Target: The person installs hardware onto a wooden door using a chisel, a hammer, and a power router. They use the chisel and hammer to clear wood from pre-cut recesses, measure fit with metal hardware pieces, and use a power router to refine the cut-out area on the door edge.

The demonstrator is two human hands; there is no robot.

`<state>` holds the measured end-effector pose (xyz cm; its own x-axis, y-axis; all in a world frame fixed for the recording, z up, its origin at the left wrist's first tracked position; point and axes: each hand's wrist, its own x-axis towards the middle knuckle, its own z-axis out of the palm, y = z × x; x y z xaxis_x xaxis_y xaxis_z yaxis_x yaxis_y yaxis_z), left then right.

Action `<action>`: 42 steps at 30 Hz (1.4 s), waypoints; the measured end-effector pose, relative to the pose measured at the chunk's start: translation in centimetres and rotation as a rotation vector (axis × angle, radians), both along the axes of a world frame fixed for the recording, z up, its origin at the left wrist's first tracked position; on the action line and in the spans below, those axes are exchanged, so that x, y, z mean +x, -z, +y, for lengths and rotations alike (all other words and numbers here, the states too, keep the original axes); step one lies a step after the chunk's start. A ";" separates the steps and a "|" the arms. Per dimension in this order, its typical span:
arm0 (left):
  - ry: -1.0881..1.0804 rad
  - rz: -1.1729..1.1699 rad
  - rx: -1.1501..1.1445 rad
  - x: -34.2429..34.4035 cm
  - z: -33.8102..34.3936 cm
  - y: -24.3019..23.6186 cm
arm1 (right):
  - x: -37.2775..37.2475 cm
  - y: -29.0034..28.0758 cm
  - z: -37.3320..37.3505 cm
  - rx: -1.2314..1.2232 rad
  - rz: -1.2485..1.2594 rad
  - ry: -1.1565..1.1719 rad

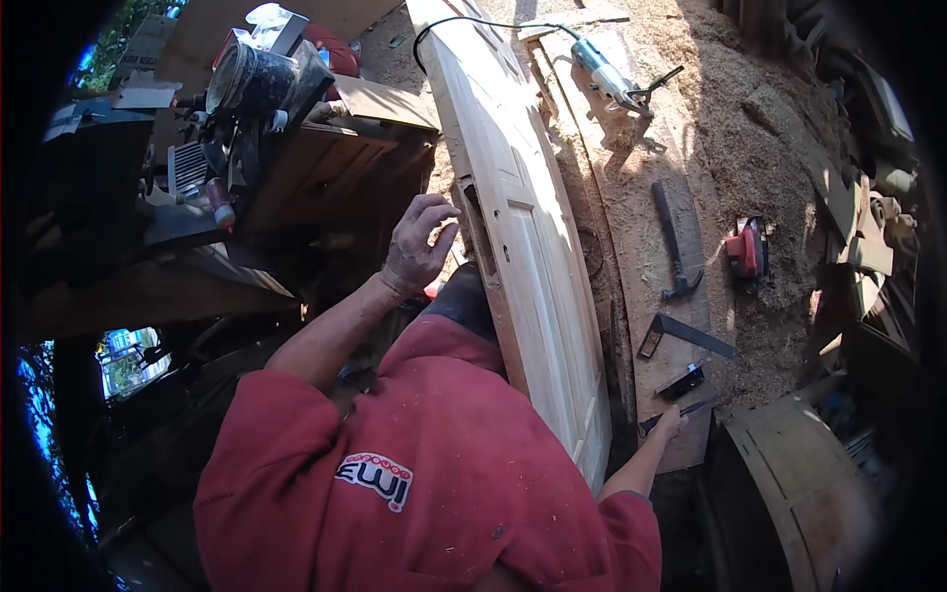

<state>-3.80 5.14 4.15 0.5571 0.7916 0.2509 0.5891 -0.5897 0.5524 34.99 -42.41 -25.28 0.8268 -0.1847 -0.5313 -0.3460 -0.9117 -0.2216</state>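
Note:
A pale wooden panelled door [538, 296] stands on its edge lengthwise beside me, with a slot [479, 229] cut into its narrow edge. My left hand [422, 245] is raised next to that slot, fingers loosely bent and thumb apart, with nothing visible in it. On the right, my right hand [672, 422] is closed around a slim dark tool [698, 406] lying low over a board; its exact kind is unclear. Just beyond that hand are a small black block-shaped piece [682, 383] and a try square [691, 336]. A claw hammer [671, 242] rests farther up the board.
A teal corded power tool [604, 72] lies at the board's far end [646, 148], its cable crossing the door. Right of the hammer sits a red power tool [748, 249] among wood shavings [779, 178]. A cluttered bench with a bucket [252, 79] stands at left.

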 end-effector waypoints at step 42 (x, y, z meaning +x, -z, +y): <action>0.722 -0.485 0.011 4.2 2.7 3.1 | -21.3 -41.7 35.7 0.550 0.302 -1.408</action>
